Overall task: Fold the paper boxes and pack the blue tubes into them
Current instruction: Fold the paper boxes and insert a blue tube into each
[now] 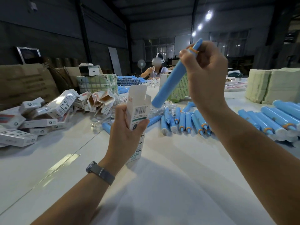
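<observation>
Blue tube slants down-left toward open box

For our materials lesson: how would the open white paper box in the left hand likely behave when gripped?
The open white paper box probably feels light, since the left hand holds it upright alone. Its thin flaps suggest it would crush under a hard squeeze.

the paper box is half hidden by the left hand, its small print unreadable.
</observation>
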